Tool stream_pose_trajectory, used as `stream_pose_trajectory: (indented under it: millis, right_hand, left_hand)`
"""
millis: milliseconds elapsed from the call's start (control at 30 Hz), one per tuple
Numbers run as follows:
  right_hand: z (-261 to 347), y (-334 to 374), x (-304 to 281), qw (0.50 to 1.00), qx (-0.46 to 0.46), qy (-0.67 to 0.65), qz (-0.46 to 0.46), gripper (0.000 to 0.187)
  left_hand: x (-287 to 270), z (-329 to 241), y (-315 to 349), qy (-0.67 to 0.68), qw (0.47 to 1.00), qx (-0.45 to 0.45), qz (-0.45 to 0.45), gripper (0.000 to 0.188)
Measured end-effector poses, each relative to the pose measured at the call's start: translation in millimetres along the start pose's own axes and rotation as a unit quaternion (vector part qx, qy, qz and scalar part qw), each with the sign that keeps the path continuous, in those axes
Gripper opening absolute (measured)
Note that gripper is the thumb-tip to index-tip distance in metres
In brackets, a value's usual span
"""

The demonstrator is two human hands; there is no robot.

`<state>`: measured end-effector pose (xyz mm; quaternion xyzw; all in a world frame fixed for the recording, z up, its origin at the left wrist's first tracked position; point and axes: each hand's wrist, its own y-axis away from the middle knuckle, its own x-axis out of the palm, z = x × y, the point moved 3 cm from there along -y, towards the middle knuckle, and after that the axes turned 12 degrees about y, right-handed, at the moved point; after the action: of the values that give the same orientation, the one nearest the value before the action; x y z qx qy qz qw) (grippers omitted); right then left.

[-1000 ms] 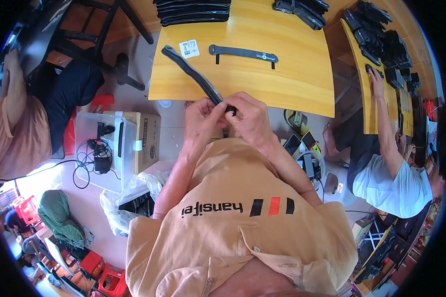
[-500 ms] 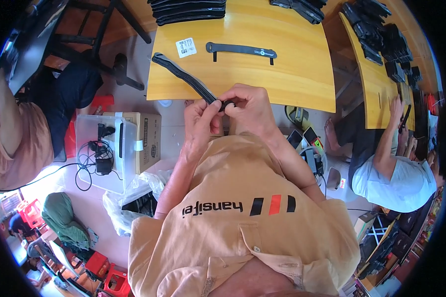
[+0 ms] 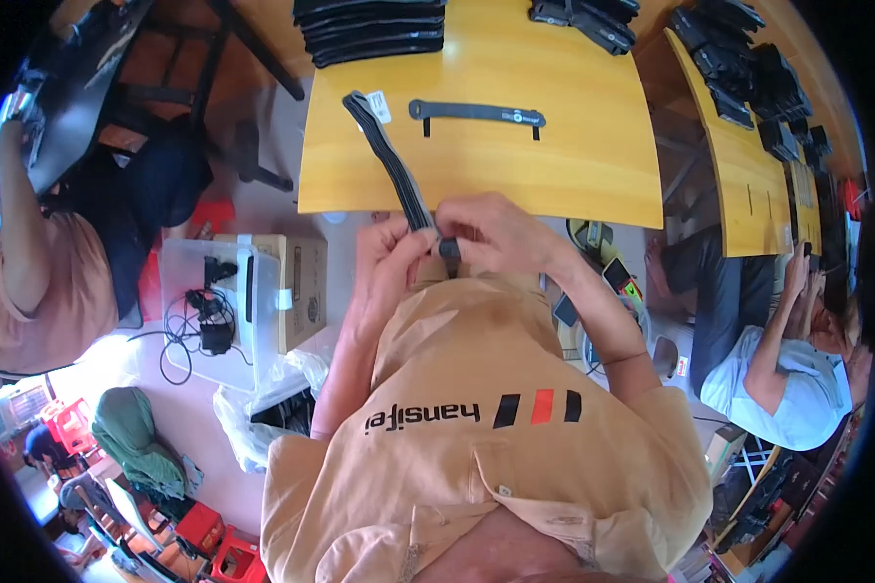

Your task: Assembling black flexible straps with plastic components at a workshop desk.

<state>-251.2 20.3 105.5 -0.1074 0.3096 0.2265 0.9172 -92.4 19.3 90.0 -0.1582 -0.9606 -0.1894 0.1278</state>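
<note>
A bundle of flat black straps [image 3: 396, 167] slants up from my hands over the table's front edge. My left hand [image 3: 387, 255] is closed around its lower part, thumb on top. Beside it my right hand [image 3: 496, 231] has its fingers curled at the near end, pinching a short black band [image 3: 449, 249]; my fingers partly hide how the band meets the bundle. Beyond my hands, one grey-black strap [image 3: 481, 114] with two short dark tabs lies across the table. The far end of the bundle partly covers a white printed label [image 3: 377, 105].
Stacked black straps [image 3: 371, 34] stand on the wooden table [image 3: 554, 175] at the far left, with more black straps [image 3: 593, 19] at far right. A clear plastic bin [image 3: 214, 321] with cables and a carton [image 3: 304, 291] stand left on the floor. People sit on both sides.
Both hands have drawn closer to my body with the bundle. The bundle points more steeply away and now overlaps the label. The whole view has shifted slightly.
</note>
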Motion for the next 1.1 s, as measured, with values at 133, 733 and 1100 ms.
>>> stream_pose_trajectory:
  millis: [133, 733, 1100]
  right_hand:
    - [13, 1, -1, 0.994, -0.055, -0.058, 0.076, 0.017]
    - [20, 18, -3, 0.993, -0.049, -0.109, 0.017, 0.009]
    - [37, 19, -1, 0.967, -0.008, -0.242, -0.082, 0.013]
  left_hand:
    - [1, -12, 13, -0.027, 0.997, -0.01, 0.078, 0.021]
    - [10, -20, 17, -0.047, 0.994, -0.032, 0.091, 0.02]
    - [13, -20, 16, -0.025, 0.988, -0.056, 0.143, 0.044]
